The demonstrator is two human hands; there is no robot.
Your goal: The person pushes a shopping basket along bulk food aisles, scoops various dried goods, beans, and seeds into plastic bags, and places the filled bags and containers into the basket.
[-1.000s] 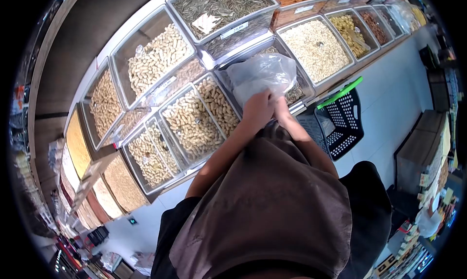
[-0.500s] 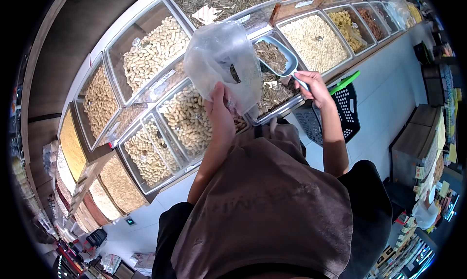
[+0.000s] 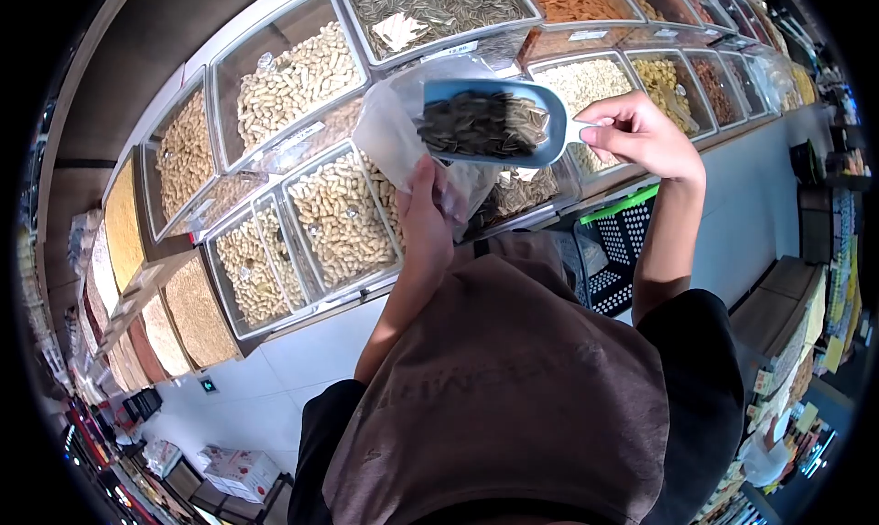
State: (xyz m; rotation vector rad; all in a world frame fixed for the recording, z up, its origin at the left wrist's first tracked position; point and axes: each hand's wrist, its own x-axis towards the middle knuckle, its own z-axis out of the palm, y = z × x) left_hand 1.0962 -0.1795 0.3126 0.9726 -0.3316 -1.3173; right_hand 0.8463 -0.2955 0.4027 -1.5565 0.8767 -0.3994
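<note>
My right hand (image 3: 645,139) is closed round the pale handle of a blue scoop (image 3: 557,127), held level. Dark striped sunflower seeds (image 3: 472,122) heap in the scoop, darker in shadow on the left and lit on the right. A clear plastic bag (image 3: 385,131) hangs from my left hand (image 3: 426,216), whose fingers are closed on its near side. The scoop's front end is over the bag's mouth; part of the bag is hidden behind it. Beneath the scoop lies a bin of similar seeds (image 3: 524,194), partly covered from view.
Bins of peanuts (image 3: 339,227) stand to the left, with another peanut bin (image 3: 298,76) behind. A larger seed bin (image 3: 430,8) is at the back. Pale seeds or grain (image 3: 581,81) fill a bin to the right. A black basket (image 3: 618,259) with a green handle is beside my right forearm.
My right hand has raised the seed-filled scoop out of the bin and leftward, turning it level over the bag. My left hand still grips the bag, which now sits partly behind the scoop.
</note>
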